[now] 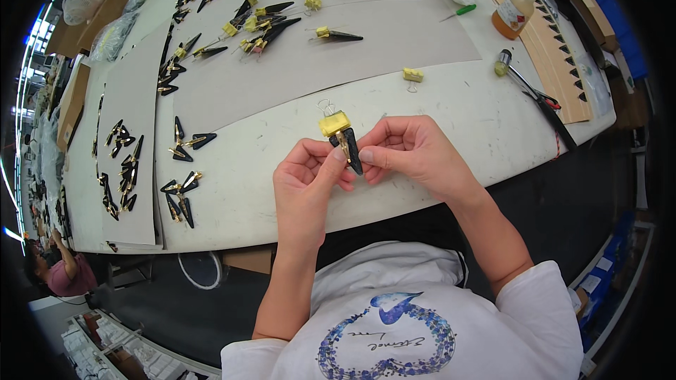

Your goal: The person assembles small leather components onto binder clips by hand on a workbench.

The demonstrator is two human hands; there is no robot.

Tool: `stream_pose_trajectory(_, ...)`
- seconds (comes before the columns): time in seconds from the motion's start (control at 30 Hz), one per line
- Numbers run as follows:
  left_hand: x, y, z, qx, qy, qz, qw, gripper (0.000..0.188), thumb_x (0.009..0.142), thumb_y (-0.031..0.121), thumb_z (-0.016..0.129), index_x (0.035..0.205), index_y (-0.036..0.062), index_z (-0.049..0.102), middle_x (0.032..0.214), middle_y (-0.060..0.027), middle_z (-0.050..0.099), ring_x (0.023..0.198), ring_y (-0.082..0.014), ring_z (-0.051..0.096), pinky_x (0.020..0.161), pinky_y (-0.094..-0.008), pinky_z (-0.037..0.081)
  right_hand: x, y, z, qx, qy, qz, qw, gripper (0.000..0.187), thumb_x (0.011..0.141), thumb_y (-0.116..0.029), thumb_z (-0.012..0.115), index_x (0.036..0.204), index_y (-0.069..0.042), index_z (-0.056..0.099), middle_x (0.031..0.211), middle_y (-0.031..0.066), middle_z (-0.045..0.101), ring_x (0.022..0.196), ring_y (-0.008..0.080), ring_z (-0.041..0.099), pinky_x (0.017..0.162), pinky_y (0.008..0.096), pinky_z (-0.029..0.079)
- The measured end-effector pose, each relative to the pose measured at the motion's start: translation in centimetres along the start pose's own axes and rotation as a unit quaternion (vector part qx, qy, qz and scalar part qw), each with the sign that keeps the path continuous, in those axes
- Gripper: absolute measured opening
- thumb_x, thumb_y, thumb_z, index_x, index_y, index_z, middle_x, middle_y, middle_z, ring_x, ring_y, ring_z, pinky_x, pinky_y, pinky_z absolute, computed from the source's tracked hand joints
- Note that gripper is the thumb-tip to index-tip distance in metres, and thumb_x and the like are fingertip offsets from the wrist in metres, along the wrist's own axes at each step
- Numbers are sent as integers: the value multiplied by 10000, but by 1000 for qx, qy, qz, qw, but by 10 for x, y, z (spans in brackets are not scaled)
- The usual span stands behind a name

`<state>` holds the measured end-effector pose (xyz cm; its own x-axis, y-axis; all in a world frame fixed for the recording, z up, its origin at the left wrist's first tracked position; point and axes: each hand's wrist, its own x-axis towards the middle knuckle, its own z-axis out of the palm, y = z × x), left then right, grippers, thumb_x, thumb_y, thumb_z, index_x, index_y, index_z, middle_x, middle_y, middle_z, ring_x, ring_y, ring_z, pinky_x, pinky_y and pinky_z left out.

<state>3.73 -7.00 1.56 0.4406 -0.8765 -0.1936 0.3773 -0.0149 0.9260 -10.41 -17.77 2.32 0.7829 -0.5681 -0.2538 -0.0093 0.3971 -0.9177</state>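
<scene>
Between my two hands, just above the table's near side, is a black pointed hair clip [355, 152] with a gold metal prong. A yellow binder clip [334, 124] is clamped across its upper end, wire handles upward. My left hand [304, 172] pinches it from the left, thumb on the gold metal. My right hand [414, 151] pinches its right edge near the tip with thumb and fingers. A loose yellow binder clip [412, 75] lies beyond my right hand. Left of my hands, several black and gold hair clips [182, 197] lie in small groups.
On grey card [408, 35] farther back lie several black pieces clamped by yellow binder clips [271, 24]. At the right are an amber liquid bottle [512, 13], a green-handled tool [465, 10], a hammer [504, 62] and a wooden board [563, 77]. A person [67, 267] is at the far left.
</scene>
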Motion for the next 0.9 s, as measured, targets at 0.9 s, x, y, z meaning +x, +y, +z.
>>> stream_pose_trajectory(0.9, 2, 3, -2, -6, -6, -21, 1000, 86, 910, 94, 599, 868, 21, 578, 774, -56, 632, 646, -87, 592, 575, -216, 474, -2, -2, 0, -6, -12, 16, 1000, 150, 875, -84, 641, 950, 45, 618, 812, 71, 653, 713, 110, 640, 676, 248, 557)
